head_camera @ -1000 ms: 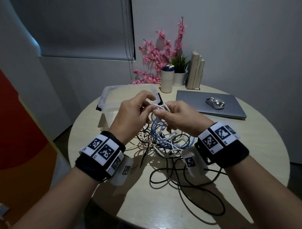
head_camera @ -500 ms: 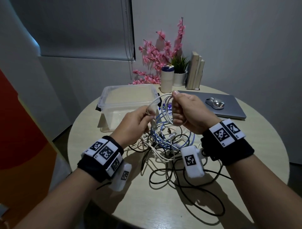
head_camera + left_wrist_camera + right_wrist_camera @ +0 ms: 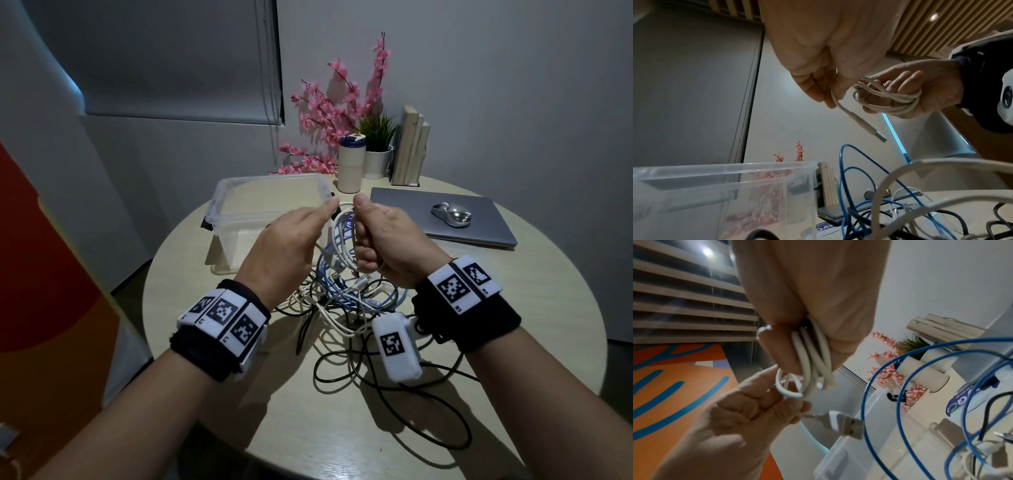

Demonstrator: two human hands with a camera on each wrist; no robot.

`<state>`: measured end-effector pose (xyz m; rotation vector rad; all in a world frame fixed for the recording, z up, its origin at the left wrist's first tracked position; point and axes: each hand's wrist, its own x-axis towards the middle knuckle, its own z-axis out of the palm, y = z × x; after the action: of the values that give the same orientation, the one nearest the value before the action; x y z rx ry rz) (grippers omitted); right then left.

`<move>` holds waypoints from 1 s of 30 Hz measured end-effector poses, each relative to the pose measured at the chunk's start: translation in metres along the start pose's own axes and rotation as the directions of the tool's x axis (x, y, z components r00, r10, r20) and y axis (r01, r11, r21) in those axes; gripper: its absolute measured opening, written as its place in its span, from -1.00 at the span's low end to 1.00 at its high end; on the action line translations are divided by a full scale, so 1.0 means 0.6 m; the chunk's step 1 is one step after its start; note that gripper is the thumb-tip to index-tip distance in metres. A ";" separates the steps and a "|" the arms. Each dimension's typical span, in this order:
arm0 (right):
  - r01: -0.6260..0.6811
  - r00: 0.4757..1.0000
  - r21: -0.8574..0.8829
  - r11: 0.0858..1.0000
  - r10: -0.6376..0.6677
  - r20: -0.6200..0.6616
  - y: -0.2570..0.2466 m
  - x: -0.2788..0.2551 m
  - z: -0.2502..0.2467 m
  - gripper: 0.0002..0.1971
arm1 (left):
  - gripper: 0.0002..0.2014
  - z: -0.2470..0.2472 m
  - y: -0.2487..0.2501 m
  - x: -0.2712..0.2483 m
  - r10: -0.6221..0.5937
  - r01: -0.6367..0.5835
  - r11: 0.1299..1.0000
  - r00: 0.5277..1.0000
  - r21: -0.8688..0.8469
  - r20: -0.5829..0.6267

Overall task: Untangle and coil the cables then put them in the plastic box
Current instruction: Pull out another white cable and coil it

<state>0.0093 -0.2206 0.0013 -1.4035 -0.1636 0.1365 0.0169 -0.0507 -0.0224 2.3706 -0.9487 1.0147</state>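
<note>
White cable [image 3: 809, 363] coil gripped by right hand [image 3: 387, 240]; left hand [image 3: 287, 246] seemingly pinches its end.

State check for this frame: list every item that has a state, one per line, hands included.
white cable: partly coiled, loops in the right hand, USB plug end dangling free
right hand: grips the white loops
left hand: pinches the cable near its plug
blue cable: still tangled in the pile
black cables: loose on the table
plastic box: open, no cables inside
laptop: closed
</note>
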 end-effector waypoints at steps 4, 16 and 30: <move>0.006 0.999 -0.049 0.999 -0.004 0.042 0.007 -0.003 0.001 -0.54 | -0.63 0.004 -0.001 0.003 0.008 -0.006 0.999 0.998 0.036 -0.063; 0.017 0.996 0.094 0.995 -0.024 0.083 0.003 -0.005 0.020 -0.57 | -0.56 0.004 0.011 0.000 -0.421 0.517 0.476 0.844 -0.711 0.332; 0.077 0.990 -0.064 0.995 -0.069 0.121 0.032 0.009 0.002 -0.65 | -0.89 -0.002 0.021 -0.009 -0.343 0.581 0.614 0.806 -0.534 0.482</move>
<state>0.0146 -0.2151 -0.0171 -1.4560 -0.3210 0.1551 0.0047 -0.0565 -0.0243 1.9926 -0.5734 0.0152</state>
